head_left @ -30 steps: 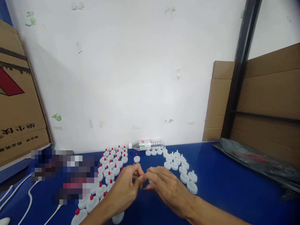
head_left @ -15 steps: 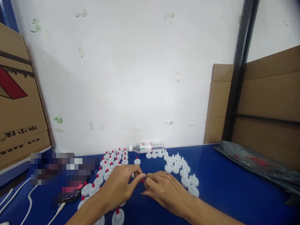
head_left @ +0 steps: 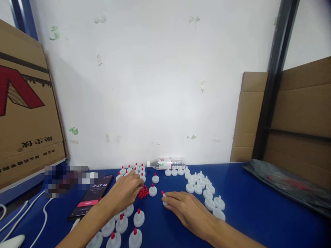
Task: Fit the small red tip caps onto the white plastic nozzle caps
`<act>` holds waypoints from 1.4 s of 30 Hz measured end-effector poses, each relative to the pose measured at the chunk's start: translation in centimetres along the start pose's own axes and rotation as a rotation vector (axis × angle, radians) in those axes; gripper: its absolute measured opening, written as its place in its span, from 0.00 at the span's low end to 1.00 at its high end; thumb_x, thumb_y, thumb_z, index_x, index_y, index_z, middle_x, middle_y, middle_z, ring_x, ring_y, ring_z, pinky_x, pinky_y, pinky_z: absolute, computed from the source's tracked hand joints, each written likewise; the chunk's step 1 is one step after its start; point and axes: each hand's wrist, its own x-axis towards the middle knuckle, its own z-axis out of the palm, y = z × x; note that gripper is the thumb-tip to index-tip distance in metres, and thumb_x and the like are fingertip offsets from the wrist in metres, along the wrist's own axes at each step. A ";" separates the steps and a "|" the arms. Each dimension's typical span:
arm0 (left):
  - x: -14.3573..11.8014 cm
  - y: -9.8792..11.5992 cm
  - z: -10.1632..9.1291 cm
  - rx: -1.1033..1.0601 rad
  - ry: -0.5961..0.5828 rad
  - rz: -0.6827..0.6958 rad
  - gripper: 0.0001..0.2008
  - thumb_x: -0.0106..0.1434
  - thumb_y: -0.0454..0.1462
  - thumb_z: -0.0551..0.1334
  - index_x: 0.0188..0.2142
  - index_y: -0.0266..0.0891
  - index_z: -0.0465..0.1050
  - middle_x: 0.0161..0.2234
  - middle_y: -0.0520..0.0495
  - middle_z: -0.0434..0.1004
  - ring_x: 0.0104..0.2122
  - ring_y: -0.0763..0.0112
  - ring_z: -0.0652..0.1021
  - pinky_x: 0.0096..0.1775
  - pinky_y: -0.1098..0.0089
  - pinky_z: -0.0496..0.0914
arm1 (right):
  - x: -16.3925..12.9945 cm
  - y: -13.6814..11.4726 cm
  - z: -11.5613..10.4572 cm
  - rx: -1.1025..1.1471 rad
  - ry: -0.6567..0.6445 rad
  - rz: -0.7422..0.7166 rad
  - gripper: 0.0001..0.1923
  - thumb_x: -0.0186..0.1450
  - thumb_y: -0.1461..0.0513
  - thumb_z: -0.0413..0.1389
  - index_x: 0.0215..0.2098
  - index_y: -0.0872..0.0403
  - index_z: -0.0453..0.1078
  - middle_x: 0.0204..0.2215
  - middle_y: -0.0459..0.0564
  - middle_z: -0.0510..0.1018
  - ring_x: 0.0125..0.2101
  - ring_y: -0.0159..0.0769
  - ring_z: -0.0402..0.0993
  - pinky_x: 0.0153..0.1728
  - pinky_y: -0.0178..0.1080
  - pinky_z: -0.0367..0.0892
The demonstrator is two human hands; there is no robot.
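Observation:
In the head view my right hand (head_left: 184, 208) is closed around a white nozzle lid with a red tip (head_left: 163, 195), mostly hidden by the fingers. My left hand (head_left: 128, 189) hangs at the left edge of a small pile of red caps (head_left: 143, 193). Its fingers are curled and pressed together, and whatever they hold is hidden. A red-tipped white lid (head_left: 152, 190) stands between the hands, with another one (head_left: 155, 178) behind it. More red-tipped lids (head_left: 139, 218) stand around my left forearm. White lids without red tips (head_left: 198, 187) stand beyond my right hand.
A clear plastic bottle (head_left: 168, 163) lies against the wall. At the left are a phone (head_left: 90, 198) showing a timer, white cables (head_left: 45, 217) and a printed cardboard box (head_left: 31, 113). A dark plastic bag (head_left: 287, 182) lies at the right on the blue table (head_left: 248, 206).
My hands have moved apart from their meeting point. The left has gone left to the red caps, uncovering the pile; the right holds a red-tipped lid. The view has shifted slightly.

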 end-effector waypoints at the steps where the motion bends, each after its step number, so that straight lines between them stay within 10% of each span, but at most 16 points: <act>1: -0.1 0.2 0.1 -0.015 -0.005 0.001 0.11 0.70 0.32 0.56 0.34 0.41 0.76 0.37 0.45 0.79 0.42 0.58 0.75 0.37 0.65 0.64 | 0.0 0.0 0.1 -0.005 0.003 -0.005 0.13 0.76 0.62 0.48 0.53 0.49 0.73 0.54 0.48 0.79 0.48 0.44 0.80 0.50 0.42 0.73; 12: -0.3 0.9 -0.5 -0.018 -0.091 -0.053 0.11 0.69 0.29 0.57 0.35 0.40 0.77 0.38 0.43 0.78 0.45 0.56 0.75 0.40 0.64 0.66 | -0.4 -0.7 -0.9 -0.051 -0.043 0.035 0.20 0.74 0.58 0.53 0.63 0.50 0.65 0.66 0.58 0.65 0.61 0.51 0.68 0.59 0.51 0.66; 18: -0.6 0.5 -0.4 -0.072 -0.081 -0.080 0.09 0.67 0.30 0.59 0.36 0.42 0.77 0.40 0.44 0.78 0.46 0.54 0.75 0.41 0.63 0.67 | -0.2 -1.2 -0.6 -0.037 0.004 0.089 0.09 0.74 0.60 0.52 0.49 0.50 0.72 0.45 0.50 0.77 0.46 0.44 0.76 0.54 0.50 0.70; 22: -0.6 0.4 0.0 -0.090 -0.095 -0.085 0.08 0.65 0.30 0.60 0.38 0.42 0.77 0.41 0.43 0.78 0.46 0.56 0.76 0.42 0.63 0.67 | -0.5 -1.0 0.1 -0.094 -0.015 0.042 0.17 0.73 0.57 0.54 0.59 0.50 0.68 0.50 0.53 0.76 0.52 0.48 0.73 0.57 0.52 0.67; 31: -0.8 0.6 0.7 -0.111 -0.112 -0.106 0.02 0.64 0.37 0.64 0.34 0.43 0.77 0.41 0.45 0.77 0.41 0.57 0.78 0.40 0.64 0.67 | 0.2 2.3 -0.9 -0.397 0.178 0.154 0.11 0.74 0.60 0.51 0.44 0.51 0.76 0.50 0.54 0.78 0.58 0.50 0.68 0.63 0.57 0.54; 42: -0.7 1.2 0.4 -0.128 -0.130 -0.095 0.05 0.63 0.33 0.62 0.34 0.44 0.77 0.40 0.47 0.79 0.42 0.61 0.78 0.40 0.67 0.66 | -0.6 3.1 0.0 -0.529 0.064 0.230 0.09 0.70 0.62 0.53 0.43 0.53 0.75 0.40 0.57 0.82 0.54 0.56 0.72 0.62 0.65 0.50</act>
